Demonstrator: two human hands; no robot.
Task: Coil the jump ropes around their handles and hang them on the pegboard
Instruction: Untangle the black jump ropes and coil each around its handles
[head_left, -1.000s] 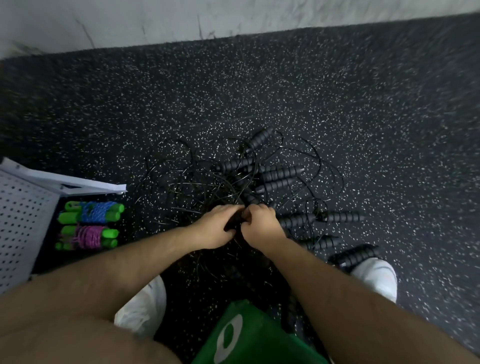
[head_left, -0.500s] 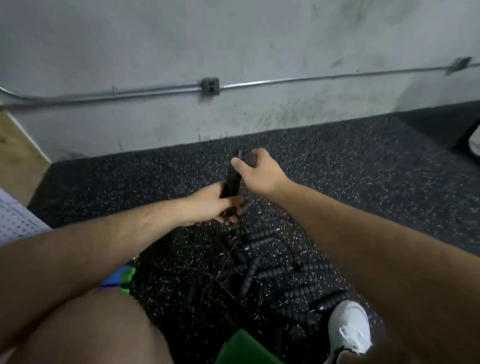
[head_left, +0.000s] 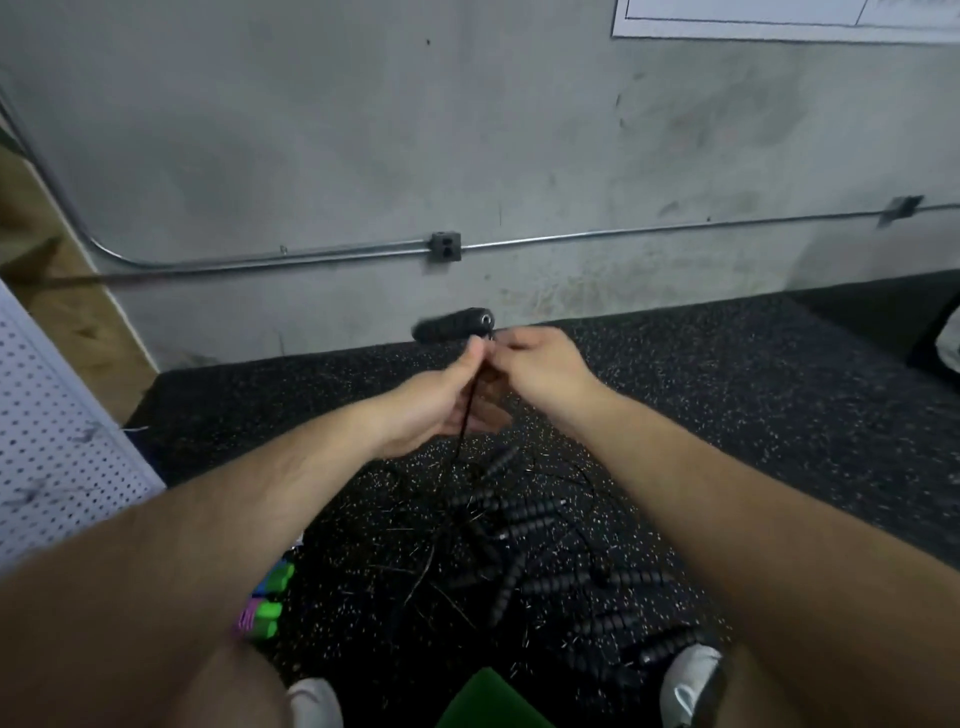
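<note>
A black jump rope handle (head_left: 453, 325) is lifted in front of me, lying sideways above my fingers. My left hand (head_left: 434, 402) pinches the thin black cord (head_left: 466, 415) just below the handle, and the cord hangs down across my palm to the floor. My right hand (head_left: 540, 371) meets it at the same spot, fingers closed on the cord near the handle's end. Below, a tangled pile of black ribbed handles and cords (head_left: 524, 545) lies on the speckled floor. The white pegboard (head_left: 52, 447) leans at the left edge.
Two coiled ropes with green handles (head_left: 262, 605) lie on the floor beside the pegboard. My white shoes (head_left: 688, 680) stand at the pile's near edge, with a green object (head_left: 488, 701) between them. A grey wall with a metal conduit (head_left: 571, 240) runs behind.
My hands have risen from the pile with one black handle. It has turned from upright to sideways, and both hands have closed together at its cord end. My view has tilted up towards the wall.
</note>
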